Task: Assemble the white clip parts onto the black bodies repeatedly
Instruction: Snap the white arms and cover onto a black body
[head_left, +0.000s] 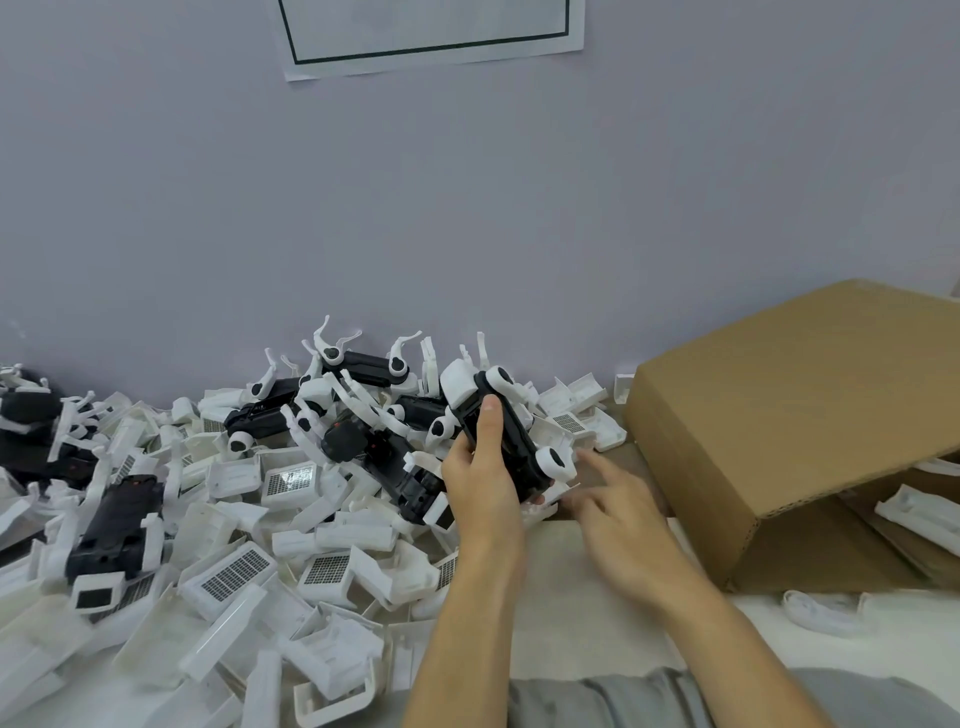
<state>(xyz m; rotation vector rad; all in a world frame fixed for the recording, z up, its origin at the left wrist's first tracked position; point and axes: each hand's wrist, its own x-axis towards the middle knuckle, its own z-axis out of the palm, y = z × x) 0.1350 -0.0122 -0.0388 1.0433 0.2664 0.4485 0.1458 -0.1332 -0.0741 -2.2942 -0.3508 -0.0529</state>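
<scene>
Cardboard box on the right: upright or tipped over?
Tipped over. The cardboard box lies on its side, its opening facing the person, with a white part visible inside.

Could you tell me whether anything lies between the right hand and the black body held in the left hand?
Nothing visible does. The right hand, fingers spread, is just right of the black body gripped by the left hand, with only bare table below the gap.

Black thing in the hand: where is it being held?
The left hand grips the black body around its middle. The right hand holds nothing.
</scene>
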